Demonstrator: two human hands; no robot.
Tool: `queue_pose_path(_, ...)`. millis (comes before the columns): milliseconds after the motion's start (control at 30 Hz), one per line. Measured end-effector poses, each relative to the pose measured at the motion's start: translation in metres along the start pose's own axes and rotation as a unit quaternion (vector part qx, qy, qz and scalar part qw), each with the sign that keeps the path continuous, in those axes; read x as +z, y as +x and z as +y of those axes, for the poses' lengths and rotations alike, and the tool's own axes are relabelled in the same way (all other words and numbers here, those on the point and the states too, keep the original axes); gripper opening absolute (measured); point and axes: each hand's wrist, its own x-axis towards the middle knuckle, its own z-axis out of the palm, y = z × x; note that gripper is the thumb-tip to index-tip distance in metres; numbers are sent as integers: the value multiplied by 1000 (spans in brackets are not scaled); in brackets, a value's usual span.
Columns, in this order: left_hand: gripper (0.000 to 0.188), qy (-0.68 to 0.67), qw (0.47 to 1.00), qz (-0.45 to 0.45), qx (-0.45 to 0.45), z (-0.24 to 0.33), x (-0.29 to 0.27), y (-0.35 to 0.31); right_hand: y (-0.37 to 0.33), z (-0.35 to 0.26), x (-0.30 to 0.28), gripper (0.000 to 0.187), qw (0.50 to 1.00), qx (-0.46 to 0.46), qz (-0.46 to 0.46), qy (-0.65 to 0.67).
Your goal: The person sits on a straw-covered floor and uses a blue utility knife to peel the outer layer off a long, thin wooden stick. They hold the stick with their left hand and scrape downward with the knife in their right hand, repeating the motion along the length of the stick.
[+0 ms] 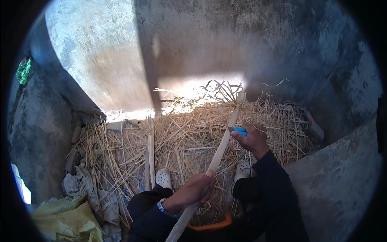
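Note:
A long pale strip of wood, perhaps split bamboo [220,152], slants from the lower edge up to the far middle. My left hand [192,190] is closed around its lower part. In my right hand [254,138] is a knife with a blue handle [240,131], its short blade against the strip's upper part. Thin curled shavings [225,90] hang from the strip's far end, still attached as far as I can see. Fingers of the right hand wrap the handle, so part of it is hidden.
Loose straw-like slivers [189,137] cover the ground. Two upright pale slats [150,161] stand left of my feet in light clogs [163,178]. An orange curved piece [213,224] lies below. Yellowish sacking [66,220] is at lower left. A concrete wall [201,44] rises behind.

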Motion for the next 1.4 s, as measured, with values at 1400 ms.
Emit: queue_pose_path(1400, 41, -121, 991, 25, 59, -22, 5, 40, -11, -20, 13, 44, 890, 170, -180, 382)
